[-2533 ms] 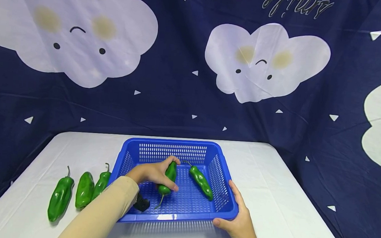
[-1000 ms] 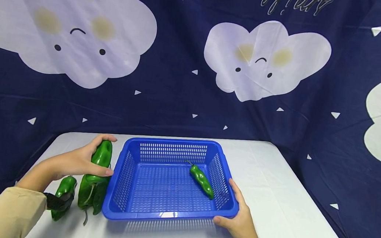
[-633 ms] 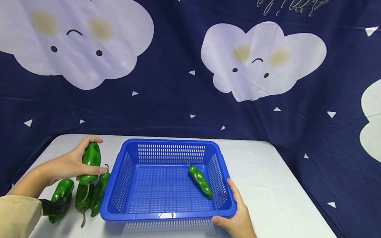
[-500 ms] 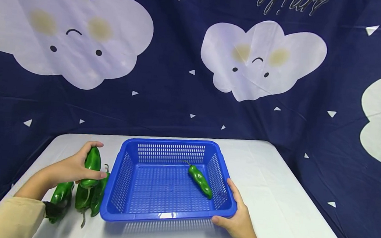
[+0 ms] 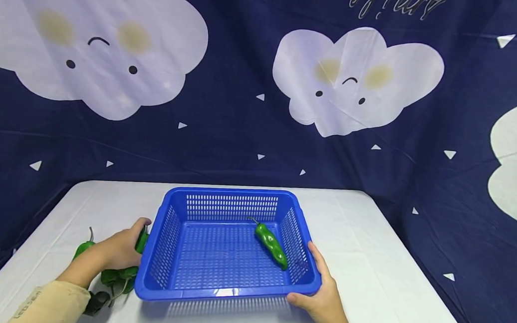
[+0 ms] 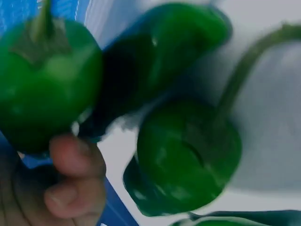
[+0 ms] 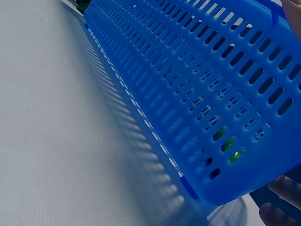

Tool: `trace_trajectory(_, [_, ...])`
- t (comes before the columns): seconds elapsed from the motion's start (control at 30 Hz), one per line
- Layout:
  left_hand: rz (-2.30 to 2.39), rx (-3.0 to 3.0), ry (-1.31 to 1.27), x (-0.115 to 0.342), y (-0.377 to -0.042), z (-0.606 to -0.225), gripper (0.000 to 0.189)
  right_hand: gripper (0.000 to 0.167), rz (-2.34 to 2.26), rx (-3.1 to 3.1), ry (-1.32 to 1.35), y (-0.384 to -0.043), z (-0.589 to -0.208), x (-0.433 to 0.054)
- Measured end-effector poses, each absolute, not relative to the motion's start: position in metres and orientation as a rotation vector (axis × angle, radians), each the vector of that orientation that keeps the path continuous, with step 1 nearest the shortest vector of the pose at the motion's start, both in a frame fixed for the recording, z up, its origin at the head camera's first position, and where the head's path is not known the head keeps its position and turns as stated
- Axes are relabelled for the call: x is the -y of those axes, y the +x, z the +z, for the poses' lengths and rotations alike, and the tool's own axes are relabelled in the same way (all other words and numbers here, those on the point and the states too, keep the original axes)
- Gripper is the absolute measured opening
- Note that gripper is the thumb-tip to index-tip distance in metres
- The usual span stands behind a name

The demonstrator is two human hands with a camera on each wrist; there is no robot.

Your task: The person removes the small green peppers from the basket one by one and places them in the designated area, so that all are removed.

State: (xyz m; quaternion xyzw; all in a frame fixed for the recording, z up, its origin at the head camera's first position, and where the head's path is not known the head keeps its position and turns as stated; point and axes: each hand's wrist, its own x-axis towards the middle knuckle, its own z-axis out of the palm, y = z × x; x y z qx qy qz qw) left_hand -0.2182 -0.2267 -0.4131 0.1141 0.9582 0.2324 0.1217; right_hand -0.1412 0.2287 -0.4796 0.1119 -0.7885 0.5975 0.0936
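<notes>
My left hand (image 5: pixel 122 249) is beside the left wall of a blue plastic basket (image 5: pixel 226 294), low over the table. It holds a green pepper (image 5: pixel 142 240), mostly hidden behind the hand in the head view. In the left wrist view, curled fingers (image 6: pixel 75 165) lie against that pepper (image 6: pixel 51 89), its stem pointing up. Close by are another long pepper (image 6: pixel 164 47) and a rounder-looking one (image 6: pixel 188 155). My right hand (image 5: pixel 327 301) grips the basket's front right corner, thumb at the front rim. One green pepper (image 5: pixel 271 246) lies inside the basket, on its right side.
A further green pepper (image 5: pixel 83 248) on the left of the table is partly covered by my left forearm. The white-covered table (image 5: pixel 380 290) extends right of the basket. A dark blue cloth (image 5: pixel 232 144) with clouds hangs behind.
My left hand lifted a pepper out of the basket and carried it left over the others. Since then it has come lower and rightward, against the basket's left side. My right hand stays put.
</notes>
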Motion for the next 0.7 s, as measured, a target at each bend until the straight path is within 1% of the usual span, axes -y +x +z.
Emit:
trace_trajectory(0.2, [0.616,-2.844,0.312,0.214,-0.213,-0.412,0.087,0.116,1.770,2.344,0.326,-0.141,-0.480,-0.228])
trace_trajectory(0.37, [0.633,-2.833,0.314,0.214,-0.209,-0.405,0.078,0.117,1.760,2.353,0.331,-0.142,-0.478,-0.228])
trace_trajectory(0.6, [0.700,-2.919,0.392,0.222,-0.207,-0.380,0.062,0.118,1.723,2.361,0.326,-0.142,-0.478,-0.229])
trace_trajectory(0.7, [0.744,-2.930,0.392,0.224,-0.205,-0.365,0.060,0.118,1.720,2.361,0.329,-0.142,-0.479,-0.230])
